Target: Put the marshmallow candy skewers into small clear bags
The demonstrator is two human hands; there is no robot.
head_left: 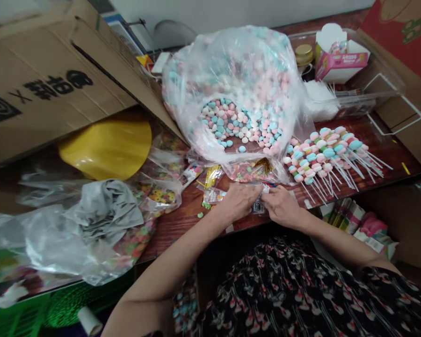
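Both my hands meet at the near edge of the dark wooden table (182, 220). My left hand (239, 201) and my right hand (281, 206) have their fingers closed on a small clear packet (258, 202) held between them. Just beyond them lies a clear bag of colourful sweets with a gold twist tie (247, 171). Behind that stands a large open plastic bag (238, 89) full of pink, blue and white marshmallow pieces. To the right lies a row of marshmallow skewers on white sticks (328, 154).
A big cardboard box (49, 79) leans at the left over a yellow round thing (107, 147). Crumpled plastic bags and a grey cloth (101, 208) lie at left. A pink-and-white carton (337, 58) sits in a clear tray (379, 86) at back right. Loose sweets (200, 214) dot the table.
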